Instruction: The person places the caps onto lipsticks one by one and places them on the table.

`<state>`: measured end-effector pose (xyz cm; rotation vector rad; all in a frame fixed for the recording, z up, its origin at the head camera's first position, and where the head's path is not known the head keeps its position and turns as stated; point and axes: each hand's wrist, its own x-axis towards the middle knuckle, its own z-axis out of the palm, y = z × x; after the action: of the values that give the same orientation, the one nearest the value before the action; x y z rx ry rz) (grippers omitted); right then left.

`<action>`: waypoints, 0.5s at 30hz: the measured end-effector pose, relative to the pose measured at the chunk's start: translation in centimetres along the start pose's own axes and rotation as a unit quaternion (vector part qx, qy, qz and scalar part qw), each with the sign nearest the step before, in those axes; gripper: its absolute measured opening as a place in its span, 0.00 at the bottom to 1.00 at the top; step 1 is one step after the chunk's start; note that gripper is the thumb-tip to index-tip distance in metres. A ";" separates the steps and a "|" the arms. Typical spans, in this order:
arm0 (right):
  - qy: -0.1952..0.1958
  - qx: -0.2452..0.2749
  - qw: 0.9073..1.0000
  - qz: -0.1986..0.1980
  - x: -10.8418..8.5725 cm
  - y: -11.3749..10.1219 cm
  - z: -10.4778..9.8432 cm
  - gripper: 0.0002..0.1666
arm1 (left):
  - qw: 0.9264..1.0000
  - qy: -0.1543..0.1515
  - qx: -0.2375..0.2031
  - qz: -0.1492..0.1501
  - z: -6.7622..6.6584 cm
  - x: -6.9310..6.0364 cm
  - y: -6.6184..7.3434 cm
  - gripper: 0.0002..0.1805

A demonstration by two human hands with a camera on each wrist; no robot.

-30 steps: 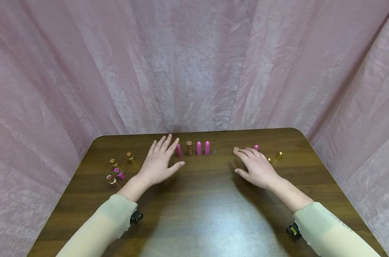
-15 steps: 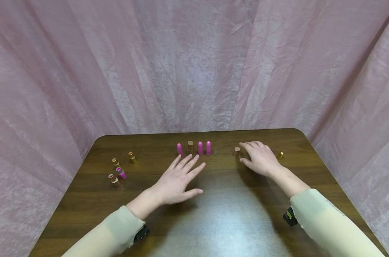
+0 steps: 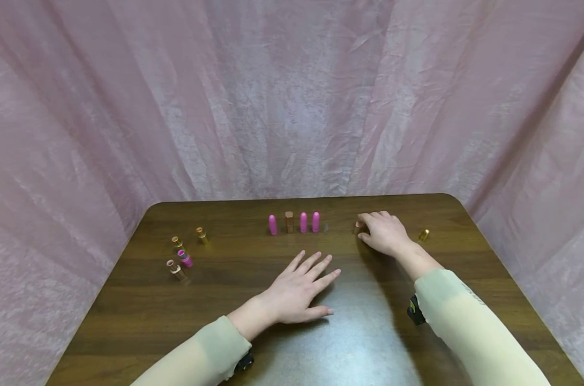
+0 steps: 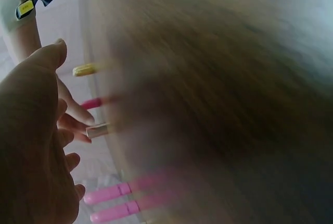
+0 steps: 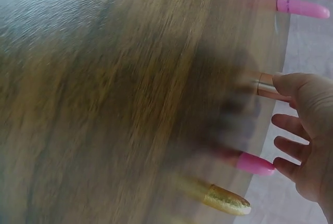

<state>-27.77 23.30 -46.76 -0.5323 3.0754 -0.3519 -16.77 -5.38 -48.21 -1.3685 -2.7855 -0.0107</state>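
My right hand point(image 3: 384, 235) pinches a short rose-gold lipstick cap point(image 5: 266, 85) between thumb and index finger, the cap standing upright at the table's back right. Its other fingers spread beside a pink lipstick cap point(image 5: 255, 163), which the hand hides in the head view. A gold cap point(image 3: 424, 235) stands farther right. Palm down over the middle of the table, my left hand point(image 3: 294, 295) has its fingers spread and holds nothing. Behind it, pink lipsticks point(image 3: 304, 222) and a rose-gold lipstick point(image 3: 289, 222) stand upright in a row.
On the left part of the wooden table point(image 3: 142, 321) stand several uncapped lipsticks: a pink one point(image 3: 185, 259), a rose-gold one point(image 3: 175, 269) and gold ones point(image 3: 202, 235). A pink velvet curtain point(image 3: 292, 107) hangs behind the table edge and along both sides.
My left hand has moved right and toward me, away from the row of lipsticks. The right hand shifted right, then came back left and took hold of the rose-gold cap.
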 end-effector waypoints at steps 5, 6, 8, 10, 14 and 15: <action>-0.001 0.000 1.000 -0.003 0.4 0.2 0.3 0.29 | 1.000 0.000 0.010 -0.005 0.1 1.9 0.6 0.46; 0.000 -0.001 1.000 -0.005 0.5 0.1 0.3 0.28 | 1.000 0.000 0.011 -0.006 0.2 2.2 0.6 0.46; 0.001 -0.005 1.000 -0.007 0.8 0.1 0.4 0.28 | 1.000 -0.001 0.013 -0.009 0.1 2.7 0.7 0.47; 0.001 -0.011 1.000 -0.009 1.1 -0.1 0.5 0.27 | 1.000 -0.005 0.014 -0.013 0.1 3.0 0.8 0.47; -0.001 -0.023 1.000 -0.006 1.5 -0.3 0.6 0.26 | 1.000 -0.015 0.015 -0.016 0.2 3.3 0.8 0.47; -0.002 -0.025 1.000 -0.004 1.6 -0.3 0.6 0.25 | 1.000 -0.018 0.013 -0.018 0.2 3.4 0.9 0.47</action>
<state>-29.16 22.33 -47.20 -0.5474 3.0865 -0.2751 -18.15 -2.20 -48.30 -1.3266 -2.8277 0.0500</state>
